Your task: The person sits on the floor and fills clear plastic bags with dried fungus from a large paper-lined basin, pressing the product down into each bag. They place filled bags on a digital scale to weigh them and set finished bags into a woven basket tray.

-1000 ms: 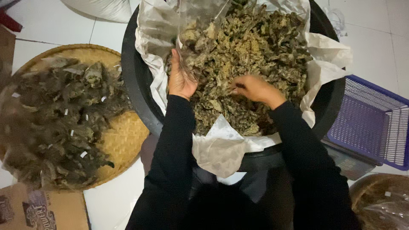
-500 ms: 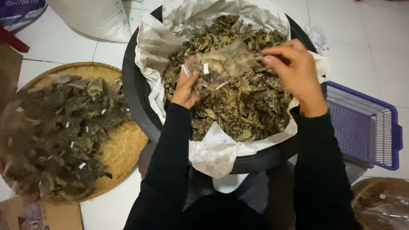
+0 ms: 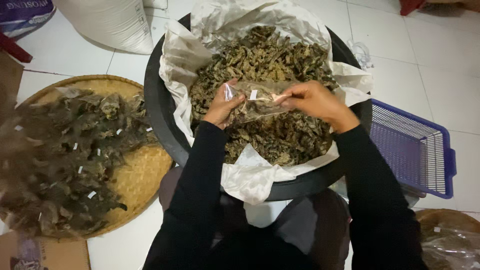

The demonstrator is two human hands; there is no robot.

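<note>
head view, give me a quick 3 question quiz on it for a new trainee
1. True or false: both hands hold the small clear bag above the black tub.
2. What lies on the woven tray? A) filled small bags B) loose white rice C) folded cloths
3. Fill in: to the right of the tub stands a ______ plastic basket.

Key
1. True: the left hand and the right hand grip the bag at its two ends, over the dried leaves in the paper-lined tub.
2. A: a heap of small bags of the dark dried stuff, with little white slips.
3. Purple.
</note>
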